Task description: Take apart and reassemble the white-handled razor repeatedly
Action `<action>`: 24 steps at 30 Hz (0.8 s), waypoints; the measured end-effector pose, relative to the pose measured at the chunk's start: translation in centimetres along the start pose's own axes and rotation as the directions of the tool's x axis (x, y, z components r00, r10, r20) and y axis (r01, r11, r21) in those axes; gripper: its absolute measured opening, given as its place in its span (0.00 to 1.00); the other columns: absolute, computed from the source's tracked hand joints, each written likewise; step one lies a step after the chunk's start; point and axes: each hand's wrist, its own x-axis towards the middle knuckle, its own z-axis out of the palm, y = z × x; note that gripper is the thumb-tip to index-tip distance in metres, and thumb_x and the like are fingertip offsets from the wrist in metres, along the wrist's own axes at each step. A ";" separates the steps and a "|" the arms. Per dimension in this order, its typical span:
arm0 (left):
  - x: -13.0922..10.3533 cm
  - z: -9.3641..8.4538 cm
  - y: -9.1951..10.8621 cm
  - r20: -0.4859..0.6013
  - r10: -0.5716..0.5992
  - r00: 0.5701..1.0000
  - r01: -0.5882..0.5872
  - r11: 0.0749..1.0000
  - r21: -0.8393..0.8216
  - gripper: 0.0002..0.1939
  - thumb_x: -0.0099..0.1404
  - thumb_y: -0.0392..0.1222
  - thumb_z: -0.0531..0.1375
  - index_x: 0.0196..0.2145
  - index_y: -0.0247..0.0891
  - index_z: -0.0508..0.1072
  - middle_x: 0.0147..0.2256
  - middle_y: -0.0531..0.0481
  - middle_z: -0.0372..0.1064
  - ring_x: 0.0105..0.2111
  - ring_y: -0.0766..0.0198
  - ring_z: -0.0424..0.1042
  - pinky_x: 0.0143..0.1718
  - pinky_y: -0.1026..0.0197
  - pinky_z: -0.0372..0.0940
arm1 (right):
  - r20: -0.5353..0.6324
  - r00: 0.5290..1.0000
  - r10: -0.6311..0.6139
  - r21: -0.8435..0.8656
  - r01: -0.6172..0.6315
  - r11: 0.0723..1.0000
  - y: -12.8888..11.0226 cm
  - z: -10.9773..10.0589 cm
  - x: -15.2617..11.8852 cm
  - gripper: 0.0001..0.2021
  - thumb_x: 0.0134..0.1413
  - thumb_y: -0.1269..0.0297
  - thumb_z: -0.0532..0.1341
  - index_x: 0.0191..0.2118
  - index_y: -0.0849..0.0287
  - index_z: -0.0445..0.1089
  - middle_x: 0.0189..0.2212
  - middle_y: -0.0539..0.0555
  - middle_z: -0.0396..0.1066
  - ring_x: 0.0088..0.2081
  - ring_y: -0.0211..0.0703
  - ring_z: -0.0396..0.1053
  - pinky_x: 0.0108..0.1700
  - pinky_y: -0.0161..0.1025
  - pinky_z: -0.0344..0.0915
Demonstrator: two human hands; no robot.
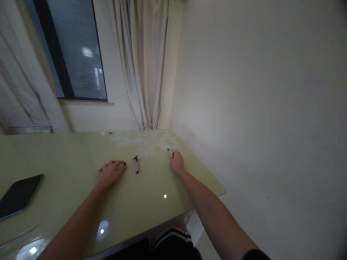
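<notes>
My left hand point(110, 173) rests on the table, its thumb and fingertips closed round a small black piece point(124, 164) too small to identify. Just right of it lies a T-shaped thing that looks like a razor point(137, 167), with a dark head and a black-and-grey handle. My right hand point(177, 161) is closed near the table's right side, pinching a thin pale stick with a dark tip point(168, 149) that points away to the left. Most of the stick is hidden by the fingers.
The glossy pale table point(141, 202) mirrors several lights. A dark flat tablet or laptop point(20, 195) lies at the left, and a small black item point(110, 133) near the far edge. A wall point(257, 108) stands close on the right; behind the table hangs a curtain point(146, 65).
</notes>
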 end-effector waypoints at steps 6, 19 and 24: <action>-0.1 -0.1 -0.4 -0.012 -0.001 1.000 0.001 1.000 -0.005 0.27 0.68 0.61 0.55 0.56 0.49 0.79 0.61 0.39 0.71 0.60 0.36 0.68 0.60 0.34 0.60 | 0.068 0.982 -0.177 0.127 0.168 0.978 -7.6 5.1 -3.2 0.09 0.59 0.76 0.60 0.43 0.60 0.73 0.39 0.58 0.75 0.41 0.44 0.71 0.43 0.37 0.61; -0.9 -0.6 1.8 -0.143 -0.178 0.973 0.170 0.983 -0.069 0.30 0.76 0.55 0.43 0.58 0.36 0.76 0.52 0.34 0.79 0.51 0.43 0.77 0.47 0.46 0.69 | 0.124 0.946 -0.300 0.208 0.270 0.940 -8.6 5.5 -6.3 0.16 0.61 0.74 0.58 0.53 0.60 0.74 0.48 0.64 0.74 0.47 0.51 0.74 0.50 0.43 0.66; -2.0 0.9 6.6 -0.201 -0.153 0.967 0.143 0.987 -0.068 0.26 0.75 0.56 0.45 0.45 0.40 0.78 0.42 0.38 0.81 0.43 0.46 0.79 0.41 0.51 0.67 | 0.120 0.952 -0.282 0.214 0.253 0.944 -8.5 5.1 -6.8 0.19 0.59 0.69 0.62 0.56 0.59 0.72 0.51 0.63 0.74 0.47 0.51 0.74 0.49 0.43 0.67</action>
